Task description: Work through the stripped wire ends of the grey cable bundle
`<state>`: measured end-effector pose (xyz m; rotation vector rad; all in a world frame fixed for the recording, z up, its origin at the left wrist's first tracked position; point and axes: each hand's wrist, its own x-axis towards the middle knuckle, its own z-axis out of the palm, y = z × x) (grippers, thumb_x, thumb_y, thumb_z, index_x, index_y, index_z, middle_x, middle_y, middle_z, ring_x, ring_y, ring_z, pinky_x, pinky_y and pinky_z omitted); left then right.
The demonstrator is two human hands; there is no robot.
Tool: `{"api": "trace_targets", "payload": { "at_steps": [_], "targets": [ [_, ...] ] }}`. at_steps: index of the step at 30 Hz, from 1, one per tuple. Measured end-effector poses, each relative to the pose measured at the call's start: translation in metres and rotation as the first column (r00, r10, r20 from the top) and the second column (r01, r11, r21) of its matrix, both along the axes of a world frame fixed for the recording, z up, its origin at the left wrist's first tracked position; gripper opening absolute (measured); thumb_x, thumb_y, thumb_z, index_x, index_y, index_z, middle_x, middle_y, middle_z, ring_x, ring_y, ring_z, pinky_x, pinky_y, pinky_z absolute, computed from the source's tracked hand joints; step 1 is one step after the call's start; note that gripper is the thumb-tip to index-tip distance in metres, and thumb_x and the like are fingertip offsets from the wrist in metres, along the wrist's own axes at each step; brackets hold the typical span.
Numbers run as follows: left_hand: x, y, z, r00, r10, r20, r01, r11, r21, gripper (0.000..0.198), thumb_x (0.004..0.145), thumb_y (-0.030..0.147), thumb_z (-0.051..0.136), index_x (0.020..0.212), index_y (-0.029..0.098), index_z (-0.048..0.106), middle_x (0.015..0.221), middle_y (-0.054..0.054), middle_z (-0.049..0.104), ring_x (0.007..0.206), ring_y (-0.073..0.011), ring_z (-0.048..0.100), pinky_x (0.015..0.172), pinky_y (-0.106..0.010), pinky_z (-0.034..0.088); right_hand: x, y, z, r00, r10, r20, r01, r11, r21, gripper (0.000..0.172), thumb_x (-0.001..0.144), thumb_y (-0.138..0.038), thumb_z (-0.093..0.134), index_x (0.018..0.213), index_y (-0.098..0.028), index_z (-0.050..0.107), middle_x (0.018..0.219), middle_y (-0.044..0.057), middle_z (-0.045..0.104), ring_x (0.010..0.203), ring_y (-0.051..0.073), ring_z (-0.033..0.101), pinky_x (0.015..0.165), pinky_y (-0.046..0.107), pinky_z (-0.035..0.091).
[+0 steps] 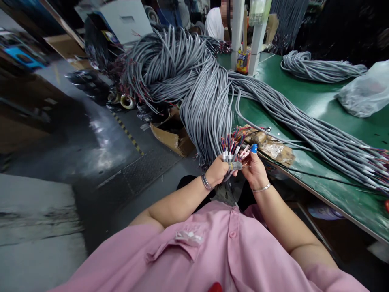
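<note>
My left hand point(217, 170) is closed round a bunch of grey multi-core cables point(225, 156) whose ends point up, with white bands and thin red, blue and dark wires fanning out above. What looks like a grey ribbed finger cover point(234, 165) lies across the bunch at my left thumb. Close beside it, my right hand point(255, 169) has its fingers bent in a pinch at the wire ends, a blue finger cot point(254, 149) on the thumb. A small pale pinkish piece point(244, 152) shows by these fingers; what exactly they grip is hidden.
A large heap of grey cables point(170, 61) hangs over the table's left edge. More cables point(291, 109) stretch across the green table point(319, 99). A taped cardboard piece point(275, 150) lies near my right hand; an open carton point(170, 136) stands below. Another person point(214, 23) sits behind.
</note>
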<state>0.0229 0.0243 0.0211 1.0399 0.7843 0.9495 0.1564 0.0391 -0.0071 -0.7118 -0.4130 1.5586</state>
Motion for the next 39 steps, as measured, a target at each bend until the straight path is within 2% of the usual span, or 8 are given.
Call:
{"api": "trace_targets", "payload": {
  "at_steps": [6,12,16,19,22,25,33,39],
  "targets": [
    [-0.002,-0.004,-0.002,0.998,0.005,-0.056,-0.005,1.000,-0.007,0.029,0.065,0.034,0.078,0.061,0.012,0.060,0.046,-0.001,0.057,0.039,-0.0084,0.048,0.043,-0.022,0.032,0.003,-0.004,-0.004,0.992,0.052,-0.115,-0.057,0.998,-0.039,0.040,0.081,-0.062,0.059,0.075,-0.022,0.062,0.075,0.000,0.070,0.058,0.013,0.060,0.057,0.028,0.052],
    [-0.012,-0.012,0.002,0.999,0.016,-0.029,-0.016,1.000,-0.012,0.026,0.063,0.032,0.079,0.066,0.012,0.063,0.048,0.000,0.058,0.040,-0.0100,0.050,0.044,-0.023,0.035,0.009,-0.009,0.005,0.988,0.130,-0.083,-0.134,0.990,-0.045,0.042,0.079,-0.061,0.062,0.078,-0.020,0.064,0.081,0.003,0.071,0.059,0.012,0.060,0.054,0.025,0.052],
    [-0.014,-0.011,0.003,1.000,0.024,-0.014,-0.024,0.999,-0.027,0.028,0.062,0.032,0.080,0.064,0.012,0.061,0.047,-0.001,0.058,0.040,-0.0106,0.051,0.043,-0.023,0.035,0.007,-0.011,0.011,0.994,0.107,-0.022,-0.107,0.994,0.011,0.032,0.076,-0.050,0.072,0.080,-0.019,0.065,0.081,0.001,0.070,0.060,0.009,0.058,0.054,0.022,0.051],
    [-0.014,-0.010,0.004,0.999,0.042,0.003,-0.042,0.999,-0.029,0.029,0.061,0.032,0.080,0.062,0.011,0.061,0.046,-0.002,0.059,0.039,-0.0104,0.051,0.044,-0.023,0.037,0.007,-0.012,0.012,0.996,0.085,0.007,-0.085,0.996,0.024,0.036,0.074,-0.053,0.072,0.081,-0.018,0.066,0.078,0.000,0.068,0.058,0.008,0.056,0.052,0.020,0.050],
    [-0.012,-0.009,0.005,0.998,0.051,0.030,-0.050,0.998,-0.049,0.029,0.057,0.031,0.082,0.062,0.011,0.061,0.046,-0.002,0.059,0.039,-0.0108,0.052,0.044,-0.023,0.038,0.008,-0.011,0.013,0.997,0.071,0.035,-0.070,0.997,-0.015,0.040,0.074,-0.057,0.070,0.082,-0.019,0.065,0.072,-0.002,0.065,0.054,0.008,0.054,0.047,0.020,0.047],
    [-0.011,-0.009,0.006,0.998,0.039,0.054,-0.036,0.998,-0.051,0.030,0.057,0.032,0.082,0.063,0.011,0.061,0.046,-0.002,0.059,0.039,-0.0107,0.051,0.044,-0.023,0.037,0.010,-0.011,0.014,0.997,0.046,0.066,-0.041,0.997,-0.068,0.035,0.072,-0.051,0.075,0.081,-0.019,0.064,0.066,-0.004,0.062,0.052,0.008,0.053,0.046,0.020,0.046],
    [-0.001,-0.003,0.004,0.999,0.041,-0.002,-0.041,0.999,-0.008,0.029,0.064,0.033,0.078,0.058,0.011,0.061,0.046,-0.002,0.057,0.041,-0.0090,0.050,0.046,-0.023,0.037,0.010,-0.007,0.008,1.000,0.012,-0.011,-0.012,1.000,-0.028,0.022,0.075,-0.038,0.075,0.079,-0.018,0.067,0.071,-0.001,0.067,0.058,0.009,0.056,0.056,0.022,0.049],
    [0.004,-0.001,0.004,0.999,0.025,-0.025,-0.026,1.000,-0.004,0.027,0.065,0.033,0.077,0.060,0.012,0.061,0.046,-0.001,0.056,0.040,-0.0081,0.047,0.044,-0.022,0.034,0.008,-0.008,0.007,0.999,0.028,-0.035,-0.028,1.000,-0.003,0.026,0.077,-0.045,0.072,0.076,-0.020,0.065,0.074,-0.001,0.069,0.059,0.011,0.058,0.056,0.024,0.048]
  ]
}}
